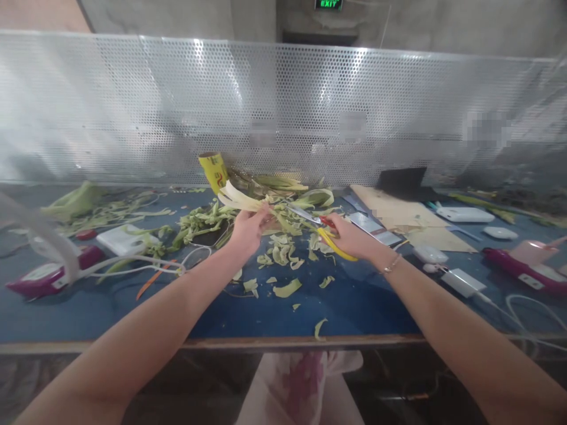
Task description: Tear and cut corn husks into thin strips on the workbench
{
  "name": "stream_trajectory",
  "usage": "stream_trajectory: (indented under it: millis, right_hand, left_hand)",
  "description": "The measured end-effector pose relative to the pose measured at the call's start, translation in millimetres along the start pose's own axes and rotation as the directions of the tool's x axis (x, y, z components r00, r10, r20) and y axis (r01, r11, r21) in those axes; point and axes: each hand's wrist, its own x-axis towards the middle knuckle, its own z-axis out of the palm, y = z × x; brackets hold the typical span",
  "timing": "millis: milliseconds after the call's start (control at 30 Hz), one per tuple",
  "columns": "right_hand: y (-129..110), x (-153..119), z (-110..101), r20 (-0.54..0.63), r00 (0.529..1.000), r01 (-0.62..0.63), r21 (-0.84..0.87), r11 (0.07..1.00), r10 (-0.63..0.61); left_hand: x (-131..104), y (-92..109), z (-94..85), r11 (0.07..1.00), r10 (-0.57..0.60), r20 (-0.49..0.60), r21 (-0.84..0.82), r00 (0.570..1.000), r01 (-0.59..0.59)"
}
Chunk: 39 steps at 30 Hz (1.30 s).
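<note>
My left hand (pixel 253 227) is closed around a pale yellow-green leafy stalk (pixel 241 199), its broad whitish end pointing up and left. In my right hand (pixel 349 237) is a pair of scissors (pixel 335 243) with yellow and red handles. The scissor blades reach left to the leafy green part just right of my left fingers; whether they touch it I cannot tell. Below the hands lie curled cut leaf pieces (pixel 283 251) and a few loose scraps (pixel 287 288) on the blue table (pixel 354 307).
A yellow cardboard tube (pixel 213 171) stands behind my left hand. Left are a heap of green trimmings (pixel 206 221), a white box (pixel 128 239) and a purple power strip (pixel 53 277). Right lie a phone (pixel 374 228), brown cardboard (pixel 398 206) and a white charger (pixel 464 283). A perforated metal screen (pixel 168 106) bounds the back.
</note>
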Motion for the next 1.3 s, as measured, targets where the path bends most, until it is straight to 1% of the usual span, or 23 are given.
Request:
stream_trajectory:
  millis: [33, 100, 267, 400, 533, 800, 1100, 1300]
  right_hand:
    - [-2.5, -1.7, -0.1, 0.030, 1.000, 0.003, -0.024, 1.000, -0.002]
    - [-7.0, -3.6, -0.4, 0.051, 0.999, 0.005, -0.084, 0.996, -0.001]
    - [-8.3, -2.0, -0.1, 0.031, 0.999, 0.029, -0.210, 0.977, -0.023]
    - [-6.2, -0.8, -1.5, 0.014, 0.999, 0.052, -0.265, 0.963, -0.050]
    - [-9.6, -2.0, -4.4, -0.013, 0.998, 0.054, -0.286, 0.957, -0.061]
    - [-12.1, -1.8, -8.8, -0.009, 0.998, 0.059, -0.307, 0.950, -0.065]
    - [-12.1, -1.4, -8.7, 0.011, 1.000, 0.030, -0.325, 0.945, -0.028]
    - [-11.0, -0.4, -9.2, 0.022, 1.000, 0.017, -0.322, 0.947, -0.011]
  left_hand:
    - [0.3, -0.3, -0.5, 1.000, -0.008, 0.010, 0.007, 1.000, 0.008]
    - [1.1, -1.4, -1.6, 1.000, -0.008, 0.026, 0.014, 1.000, 0.007]
    - [2.7, -4.7, -3.6, 0.999, 0.046, 0.083, 0.009, 0.996, -0.047]
    - [3.5, -6.1, -4.7, 0.999, 0.053, 0.097, -0.003, 0.994, -0.053]
    - [3.2, -6.3, -5.2, 0.999, 0.048, 0.100, -0.011, 0.994, -0.047]
    - [3.7, -7.9, -7.0, 0.999, 0.045, 0.098, -0.014, 0.994, -0.044]
    - [5.0, -7.1, -6.4, 0.998, 0.047, 0.068, 0.034, 0.997, -0.049]
    - [4.9, -7.0, -6.5, 0.998, 0.049, 0.065, 0.029, 0.997, -0.051]
